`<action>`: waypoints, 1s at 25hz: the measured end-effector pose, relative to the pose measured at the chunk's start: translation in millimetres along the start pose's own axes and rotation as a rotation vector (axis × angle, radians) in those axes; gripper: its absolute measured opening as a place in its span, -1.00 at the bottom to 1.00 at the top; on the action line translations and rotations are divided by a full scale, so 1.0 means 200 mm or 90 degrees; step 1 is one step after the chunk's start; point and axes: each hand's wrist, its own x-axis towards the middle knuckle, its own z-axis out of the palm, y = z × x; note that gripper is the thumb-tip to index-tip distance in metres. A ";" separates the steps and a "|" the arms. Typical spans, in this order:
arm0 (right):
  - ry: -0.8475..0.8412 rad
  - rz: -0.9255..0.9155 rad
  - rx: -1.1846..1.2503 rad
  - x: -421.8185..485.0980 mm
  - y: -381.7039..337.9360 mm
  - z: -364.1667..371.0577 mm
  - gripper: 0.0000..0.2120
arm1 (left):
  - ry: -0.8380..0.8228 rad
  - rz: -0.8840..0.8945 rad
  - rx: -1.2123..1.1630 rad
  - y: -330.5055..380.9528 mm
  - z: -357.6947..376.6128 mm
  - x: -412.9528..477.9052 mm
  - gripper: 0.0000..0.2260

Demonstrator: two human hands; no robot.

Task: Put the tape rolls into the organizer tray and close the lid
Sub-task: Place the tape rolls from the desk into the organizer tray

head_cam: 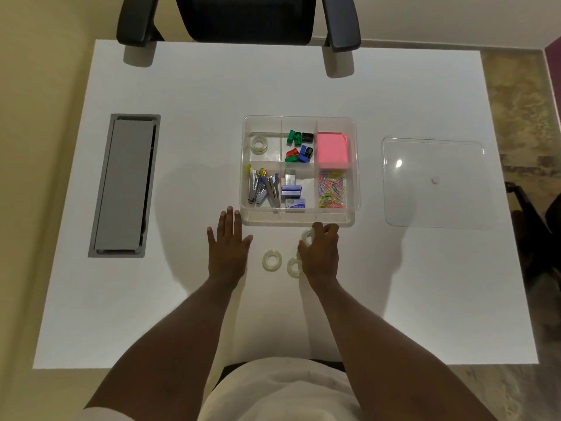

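Observation:
A clear organizer tray (299, 219) stands in the middle of the white table, with one clear tape roll (258, 144) in its back-left compartment. Just in front of the tray, my right hand (319, 253) curls its fingers around a tape roll (308, 236). Two more tape rolls lie on the table: one (272, 261) between my hands, another (294, 268) partly under my right hand. My left hand (228, 242) rests flat on the table, fingers spread, beside the tray's front-left corner. The clear lid (434, 183) lies flat to the right of the tray.
The tray's other compartments hold coloured sharpeners, pink sticky notes (332, 149), staplers (263, 189), staple boxes and paper clips (331, 189). A grey cable hatch (124, 185) is set into the table at the left. A black office chair (243, 18) stands at the far edge.

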 end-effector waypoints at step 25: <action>-0.003 -0.405 -0.416 0.99 -0.90 -0.08 -0.70 | 0.020 0.001 0.094 -0.03 0.05 0.03 -0.39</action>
